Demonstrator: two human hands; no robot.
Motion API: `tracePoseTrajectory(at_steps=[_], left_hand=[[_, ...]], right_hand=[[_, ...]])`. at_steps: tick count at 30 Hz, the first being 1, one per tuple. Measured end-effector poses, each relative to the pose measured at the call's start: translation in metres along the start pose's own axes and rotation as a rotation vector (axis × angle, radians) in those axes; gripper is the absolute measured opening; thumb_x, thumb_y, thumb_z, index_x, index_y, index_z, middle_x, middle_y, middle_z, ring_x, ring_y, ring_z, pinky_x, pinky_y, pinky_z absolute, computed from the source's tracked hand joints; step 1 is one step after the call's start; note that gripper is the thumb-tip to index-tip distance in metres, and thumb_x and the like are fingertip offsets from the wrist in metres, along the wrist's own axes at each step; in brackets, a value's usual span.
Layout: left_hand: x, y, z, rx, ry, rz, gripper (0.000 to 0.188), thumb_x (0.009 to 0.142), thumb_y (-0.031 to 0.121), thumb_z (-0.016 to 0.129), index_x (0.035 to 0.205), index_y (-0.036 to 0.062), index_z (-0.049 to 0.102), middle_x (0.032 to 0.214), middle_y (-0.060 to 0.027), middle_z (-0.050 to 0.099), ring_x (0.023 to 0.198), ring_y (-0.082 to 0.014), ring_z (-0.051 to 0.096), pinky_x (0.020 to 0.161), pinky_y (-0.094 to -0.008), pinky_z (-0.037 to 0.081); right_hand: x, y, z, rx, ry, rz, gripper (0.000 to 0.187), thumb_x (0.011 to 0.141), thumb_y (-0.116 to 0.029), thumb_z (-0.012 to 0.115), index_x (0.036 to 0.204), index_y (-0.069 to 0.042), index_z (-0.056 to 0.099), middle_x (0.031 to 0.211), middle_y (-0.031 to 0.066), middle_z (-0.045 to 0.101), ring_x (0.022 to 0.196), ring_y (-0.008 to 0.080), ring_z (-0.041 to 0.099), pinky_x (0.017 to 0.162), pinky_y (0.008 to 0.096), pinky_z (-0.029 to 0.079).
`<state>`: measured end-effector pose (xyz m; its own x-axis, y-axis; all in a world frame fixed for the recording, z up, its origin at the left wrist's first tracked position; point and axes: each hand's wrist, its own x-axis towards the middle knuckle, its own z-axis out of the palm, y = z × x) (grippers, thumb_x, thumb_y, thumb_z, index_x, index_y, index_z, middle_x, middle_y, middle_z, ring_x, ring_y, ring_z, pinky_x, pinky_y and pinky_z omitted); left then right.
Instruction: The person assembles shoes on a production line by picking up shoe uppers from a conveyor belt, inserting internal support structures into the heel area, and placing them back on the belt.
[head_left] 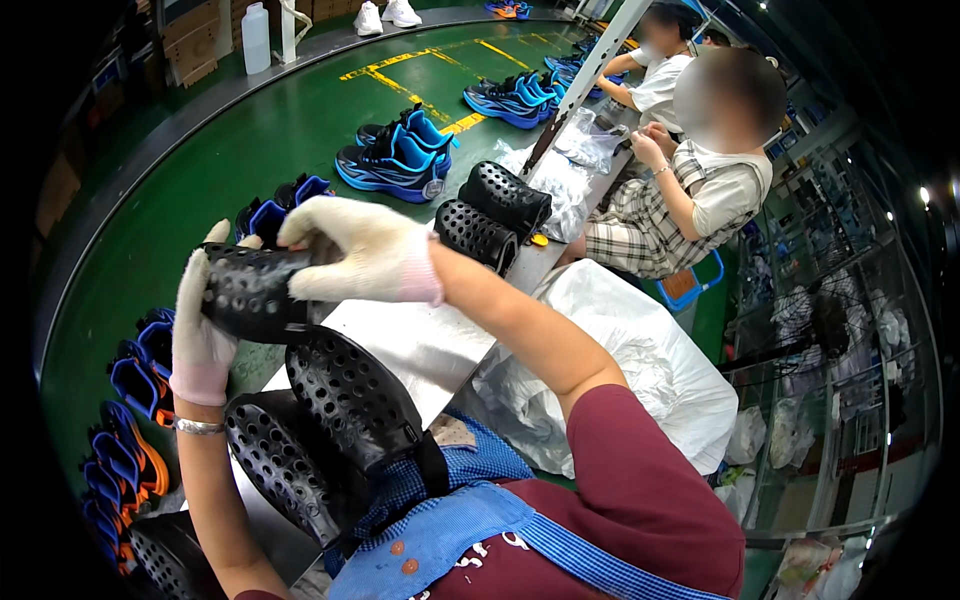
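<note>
I hold a black clog-like shoe [255, 300], pierced with round holes, above the metal bench edge at the left. My left hand [203, 335], in a white knit glove with a pink cuff, grips its outer side, fingers pointing up. My right hand [365, 248], gloved the same way, closes on the other end from above; its fingertips are partly hidden. Just below stand two more black perforated clogs, one [350, 400] leaning beside another [275, 465], close against my blue checked apron. A further pair of black clogs [505, 200] lies farther along the bench [430, 340].
Beyond the bench runs a green conveyor belt [290, 125] with blue-black sneakers [400, 160] and blue-orange sneakers [130, 460]. A large white plastic bag [660, 360] sits at my right. A slanted metal post [590, 85] rises near a seated co-worker [690, 200].
</note>
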<state>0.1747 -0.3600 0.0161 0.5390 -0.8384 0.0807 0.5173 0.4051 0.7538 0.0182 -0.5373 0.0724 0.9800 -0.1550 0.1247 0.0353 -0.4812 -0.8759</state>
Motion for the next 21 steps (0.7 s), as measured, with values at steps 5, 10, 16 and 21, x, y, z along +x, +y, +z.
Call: tracePoseTrajectory(at_steps=[5,10,16,21], left_hand=[[0.0,0.004,-0.028,0.007,0.202,0.065,0.034,0.098,0.03,0.054,0.118,0.0023,0.061,0.105,-0.0125,0.066,0.098,-0.0211,0.065,0.091,-0.0352,0.053],[0.007,-0.01,-0.035,0.073,0.406,0.116,0.025,0.095,0.032,0.061,0.102,0.0075,0.064,0.096,-0.004,0.065,0.087,-0.0157,0.064,0.079,-0.0305,0.054],[0.023,-0.015,-0.052,0.054,0.199,0.004,0.026,0.098,0.033,0.059,0.103,0.0075,0.063,0.095,-0.0034,0.065,0.086,-0.0126,0.063,0.08,-0.028,0.052],[0.031,-0.025,-0.053,0.803,0.081,-0.204,0.044,0.098,0.037,0.055,0.122,0.0006,0.061,0.116,-0.0099,0.063,0.102,-0.0184,0.062,0.093,-0.0325,0.05]], right_hand=[[0.024,0.019,0.028,-0.254,-0.038,-0.038,0.052,0.082,-0.036,0.069,0.115,0.003,0.06,0.103,0.0204,0.064,0.094,0.031,0.064,0.086,0.0375,0.051],[0.035,0.028,0.042,-0.399,-0.056,0.018,0.055,0.08,-0.044,0.066,0.106,0.005,0.064,0.096,0.0231,0.066,0.094,0.0372,0.065,0.085,0.04,0.051],[0.037,0.033,0.038,-0.418,-0.067,0.058,0.052,0.08,-0.045,0.063,0.095,0.005,0.064,0.088,0.0261,0.067,0.089,0.0391,0.067,0.08,0.0422,0.053],[0.013,0.061,0.005,-0.602,0.01,0.107,0.042,0.086,-0.044,0.063,0.096,-0.003,0.064,0.088,0.0211,0.066,0.084,0.0359,0.066,0.074,0.0425,0.052]])
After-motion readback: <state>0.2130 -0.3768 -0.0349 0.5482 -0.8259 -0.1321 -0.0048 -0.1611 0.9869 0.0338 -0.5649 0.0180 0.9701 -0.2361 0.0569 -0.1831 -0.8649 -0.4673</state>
